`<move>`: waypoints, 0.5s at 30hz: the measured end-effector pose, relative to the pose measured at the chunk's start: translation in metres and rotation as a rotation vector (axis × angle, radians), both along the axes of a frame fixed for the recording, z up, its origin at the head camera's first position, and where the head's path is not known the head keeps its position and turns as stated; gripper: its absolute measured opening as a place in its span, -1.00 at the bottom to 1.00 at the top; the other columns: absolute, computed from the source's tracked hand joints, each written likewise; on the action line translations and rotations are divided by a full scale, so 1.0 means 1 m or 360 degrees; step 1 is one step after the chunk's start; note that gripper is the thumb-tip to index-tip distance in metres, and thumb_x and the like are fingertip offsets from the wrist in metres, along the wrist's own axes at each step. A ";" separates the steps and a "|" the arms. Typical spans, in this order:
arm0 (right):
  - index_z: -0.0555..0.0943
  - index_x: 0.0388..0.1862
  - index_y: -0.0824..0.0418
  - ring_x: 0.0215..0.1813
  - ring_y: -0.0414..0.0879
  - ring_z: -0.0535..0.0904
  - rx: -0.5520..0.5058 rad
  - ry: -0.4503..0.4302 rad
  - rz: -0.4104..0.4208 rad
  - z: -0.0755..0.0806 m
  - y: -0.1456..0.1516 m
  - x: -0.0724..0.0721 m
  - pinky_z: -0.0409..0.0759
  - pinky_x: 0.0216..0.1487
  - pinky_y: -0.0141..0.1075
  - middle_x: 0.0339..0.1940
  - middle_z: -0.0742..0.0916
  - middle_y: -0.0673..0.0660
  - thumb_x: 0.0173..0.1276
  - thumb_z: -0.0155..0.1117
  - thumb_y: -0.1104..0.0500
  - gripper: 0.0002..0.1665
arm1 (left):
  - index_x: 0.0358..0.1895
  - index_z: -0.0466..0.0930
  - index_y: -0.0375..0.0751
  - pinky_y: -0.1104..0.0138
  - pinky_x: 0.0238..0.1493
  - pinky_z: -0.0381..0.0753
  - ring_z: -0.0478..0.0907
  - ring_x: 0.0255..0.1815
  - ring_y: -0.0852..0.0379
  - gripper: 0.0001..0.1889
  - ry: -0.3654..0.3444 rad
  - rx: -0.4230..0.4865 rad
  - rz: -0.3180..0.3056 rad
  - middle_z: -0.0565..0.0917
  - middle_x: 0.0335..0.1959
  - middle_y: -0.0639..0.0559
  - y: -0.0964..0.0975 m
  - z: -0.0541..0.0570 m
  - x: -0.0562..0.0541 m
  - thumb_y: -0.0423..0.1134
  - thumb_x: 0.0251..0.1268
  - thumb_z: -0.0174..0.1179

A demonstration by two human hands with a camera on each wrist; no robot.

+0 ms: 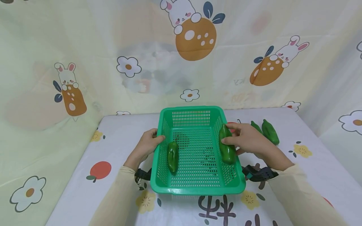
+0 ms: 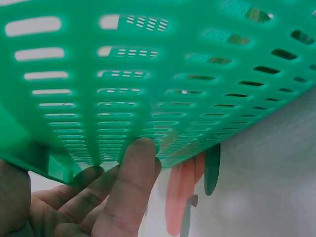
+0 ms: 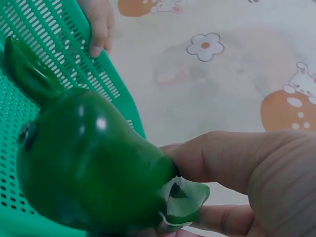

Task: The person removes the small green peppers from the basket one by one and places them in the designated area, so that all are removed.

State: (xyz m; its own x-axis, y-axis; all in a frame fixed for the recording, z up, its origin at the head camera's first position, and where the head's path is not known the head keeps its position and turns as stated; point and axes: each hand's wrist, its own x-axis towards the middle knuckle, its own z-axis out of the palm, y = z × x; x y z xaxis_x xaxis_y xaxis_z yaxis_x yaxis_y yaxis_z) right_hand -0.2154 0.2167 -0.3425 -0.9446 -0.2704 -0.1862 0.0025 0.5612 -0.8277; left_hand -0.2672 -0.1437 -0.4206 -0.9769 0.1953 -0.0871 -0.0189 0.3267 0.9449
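Observation:
A green plastic basket (image 1: pixel 198 190) with slotted walls is in the middle of the head view. My left hand (image 1: pixel 145 146) grips its left side, thumb over the rim; the left wrist view shows fingers (image 2: pixel 129 182) against the outside of the slotted wall. My right hand (image 1: pixel 250 139) pinches a glossy green pepper (image 1: pixel 227 153) between thumb and fingers at the basket's right wall. Close up in the right wrist view, this pepper (image 3: pixel 94 163) is large and rounded. A slimmer green pepper (image 1: pixel 172 157) lies inside the basket on the left.
Beyond my right hand, two more green peppers (image 1: pixel 270 131) lie on the table at the right. A white cloth (image 1: pixel 118 141) printed with fruit and flowers covers the table. A patterned curtain (image 1: pixel 152 94) hangs behind the table and along both sides.

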 end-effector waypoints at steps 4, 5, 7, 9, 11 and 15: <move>0.14 0.67 0.34 -0.12 -0.02 0.75 -0.0030 -0.0014 -0.0030 0.001 0.009 0.003 0.87 -0.22 -0.06 -0.01 0.66 0.30 0.46 0.38 0.11 -0.04 | 0.33 0.46 -0.48 0.18 -0.26 0.88 0.80 -0.23 -0.10 -0.55 0.0000 0.0009 -0.0003 0.69 -0.02 -0.38 0.000 0.000 0.000 -0.27 0.50 0.13; 0.14 0.67 0.34 -0.12 -0.02 0.75 -0.0033 -0.0018 -0.0040 0.001 0.011 0.004 0.87 -0.21 -0.06 -0.02 0.66 0.30 0.46 0.38 0.11 -0.04 | 0.33 0.46 -0.48 0.18 -0.26 0.88 0.80 -0.23 -0.10 -0.55 0.0001 0.0009 -0.0004 0.69 -0.02 -0.38 0.000 0.000 0.001 -0.28 0.50 0.13; 0.13 0.67 0.35 -0.14 -0.02 0.75 -0.0035 -0.0016 -0.0054 0.001 0.016 0.006 0.87 -0.21 -0.05 -0.09 0.65 0.28 0.46 0.38 0.11 -0.04 | 0.32 0.46 -0.48 0.17 -0.26 0.88 0.80 -0.24 -0.11 -0.55 0.0001 0.0006 0.0000 0.70 -0.03 -0.37 0.000 0.000 0.000 -0.28 0.50 0.12; 0.13 0.67 0.38 -0.18 -0.02 0.74 -0.0023 -0.0011 -0.0069 0.001 0.020 0.007 0.87 -0.21 -0.05 -0.17 0.63 0.25 0.46 0.38 0.11 -0.03 | 0.32 0.46 -0.48 0.17 -0.27 0.88 0.80 -0.24 -0.10 -0.55 0.0006 -0.0004 0.0000 0.70 -0.03 -0.36 0.000 0.000 0.000 -0.28 0.50 0.12; 0.11 0.66 0.40 -0.20 -0.02 0.73 -0.0012 -0.0008 -0.0086 0.001 0.024 0.008 0.87 -0.22 -0.05 -0.21 0.62 0.23 0.46 0.38 0.11 -0.01 | 0.33 0.45 -0.47 0.18 -0.27 0.88 0.80 -0.24 -0.10 -0.55 0.0004 -0.0012 0.0001 0.70 -0.03 -0.36 0.000 0.000 0.001 -0.27 0.51 0.12; 0.08 0.65 0.45 -0.20 -0.02 0.75 -0.0002 0.0002 -0.0112 0.000 0.033 0.011 0.87 -0.23 -0.04 -0.18 0.63 0.25 0.48 0.36 0.11 -0.01 | 0.37 0.43 -0.49 0.18 -0.26 0.88 0.80 -0.20 -0.16 -0.52 0.0007 -0.0002 -0.0009 0.69 0.00 -0.40 0.000 0.001 0.001 -0.27 0.52 0.11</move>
